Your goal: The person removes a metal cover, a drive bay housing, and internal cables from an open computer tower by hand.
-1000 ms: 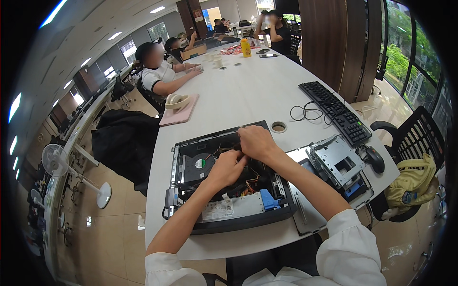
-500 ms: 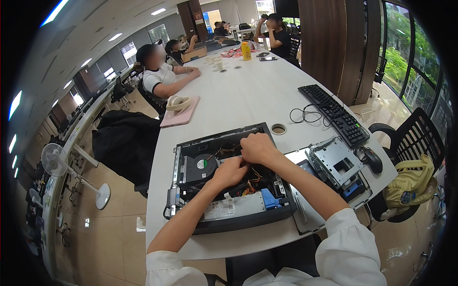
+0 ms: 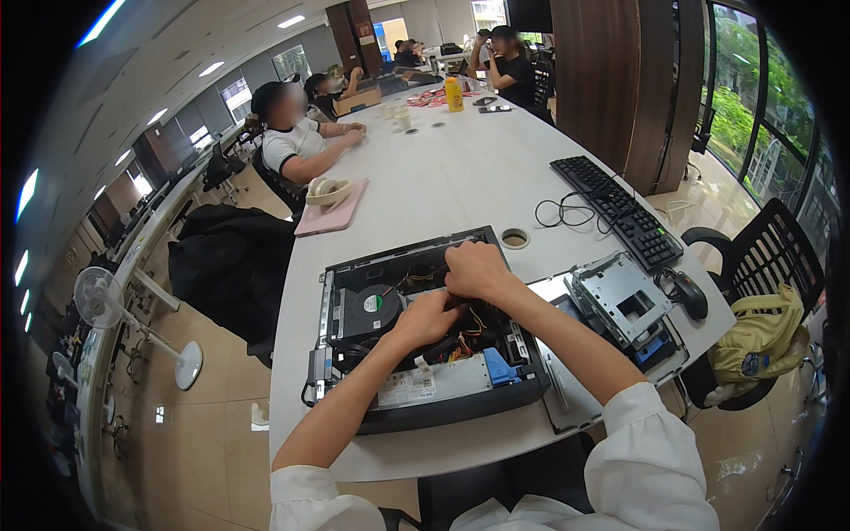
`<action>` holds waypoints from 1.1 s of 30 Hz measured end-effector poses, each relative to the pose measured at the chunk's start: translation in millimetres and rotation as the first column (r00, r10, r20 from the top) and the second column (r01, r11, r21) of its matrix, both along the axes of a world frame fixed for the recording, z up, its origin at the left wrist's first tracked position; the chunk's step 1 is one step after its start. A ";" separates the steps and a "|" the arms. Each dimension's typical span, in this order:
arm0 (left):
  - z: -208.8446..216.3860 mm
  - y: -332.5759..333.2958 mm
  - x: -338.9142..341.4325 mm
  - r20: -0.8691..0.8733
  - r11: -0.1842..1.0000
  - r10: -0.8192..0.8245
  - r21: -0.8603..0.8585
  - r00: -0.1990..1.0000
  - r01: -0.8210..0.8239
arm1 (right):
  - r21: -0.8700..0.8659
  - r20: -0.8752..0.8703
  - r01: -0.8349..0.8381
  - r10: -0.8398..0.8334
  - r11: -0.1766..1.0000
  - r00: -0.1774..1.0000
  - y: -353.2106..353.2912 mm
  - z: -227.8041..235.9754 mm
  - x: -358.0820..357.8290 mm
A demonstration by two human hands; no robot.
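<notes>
An opened black desktop computer case (image 3: 460,411) lies flat on the white table in front of me. Both hands reach inside it, close together near its middle. My left hand (image 3: 427,319) has its fingers curled down among the parts, right of the black fan housing (image 3: 372,305). Just beyond it, my right hand (image 3: 479,269) is bent with its fingertips pointing down. What the fingertips of either hand touch is hidden. Coloured cables (image 3: 462,351) run below the hands, beside the silver power supply (image 3: 425,382) and a blue plastic latch (image 3: 501,366).
Right of the case lie a metal drive bracket (image 3: 622,299) on a panel, a black keyboard (image 3: 615,211) and a mouse (image 3: 687,296). A tape roll (image 3: 514,238) sits behind the case. Headphones (image 3: 328,191) rest on a pink laptop (image 3: 347,212). A person (image 3: 297,142) sits at the left side.
Both hands stay inside the case at nearly the same spot. The view has shifted very slightly.
</notes>
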State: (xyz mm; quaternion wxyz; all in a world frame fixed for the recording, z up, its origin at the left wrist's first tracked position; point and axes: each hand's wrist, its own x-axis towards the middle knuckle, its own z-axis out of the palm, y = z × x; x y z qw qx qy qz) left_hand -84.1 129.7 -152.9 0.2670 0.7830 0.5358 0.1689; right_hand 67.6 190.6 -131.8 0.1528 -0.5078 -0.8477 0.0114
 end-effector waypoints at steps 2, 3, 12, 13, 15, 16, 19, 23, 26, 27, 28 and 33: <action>4.6 -0.7 -0.2 -0.003 1.000 -0.017 0.013 1.000 0.017 | 0.008 -0.048 0.001 -0.001 1.000 0.999 1.5 0.6 0.2; 11.3 -1.3 0.4 -0.014 0.999 -0.001 -0.049 1.000 0.001 | 0.016 -0.095 0.003 -0.002 1.000 0.995 2.0 1.1 1.1; 0.7 7.1 -12.0 0.001 0.991 0.077 -0.106 0.997 -0.077 | 0.164 -0.448 -0.086 0.151 0.983 0.881 -3.5 5.8 4.5; -3.6 8.2 -16.4 0.044 0.993 0.070 -0.099 0.997 -0.066 | 0.164 -0.449 -0.086 0.152 0.983 0.881 -5.8 7.9 3.2; 7.5 4.2 -10.9 0.068 0.983 0.080 -0.170 0.994 -0.067 | 0.195 -0.544 -0.079 0.175 0.978 0.821 -6.3 10.2 7.8; 15.6 1.3 -6.3 0.092 0.969 0.096 -0.238 0.991 -0.072 | 0.192 -0.545 -0.070 0.165 0.979 0.822 -7.1 12.9 12.9; 31.9 -5.1 1.7 0.141 0.983 0.113 -0.157 0.983 -0.091 | 0.127 -0.600 -0.066 0.129 0.990 0.790 -17.4 41.3 23.5; 31.0 -3.8 -8.9 0.313 1.000 0.014 0.012 0.950 -0.019 | 0.385 -0.718 0.049 0.265 0.922 0.643 -24.6 89.6 41.8; 28.6 -2.2 -8.0 0.313 0.996 -0.025 0.085 0.949 -0.002 | 0.410 -0.732 0.064 0.287 0.910 0.618 -32.1 115.7 85.0; 31.4 -3.8 -5.4 0.303 0.995 -0.025 0.103 0.953 -0.007 | 0.331 -0.723 0.031 0.232 0.943 0.650 -37.6 119.3 103.8; 33.1 -4.7 -2.6 0.293 0.995 -0.035 0.096 0.956 0.007 | 0.190 -0.744 -0.033 0.165 0.981 0.648 -45.9 118.4 121.8; 31.1 -9.5 -1.6 0.274 0.989 -0.053 0.147 0.960 0.012 | -0.416 -0.543 -0.106 -0.153 0.903 0.825 -87.8 66.9 186.2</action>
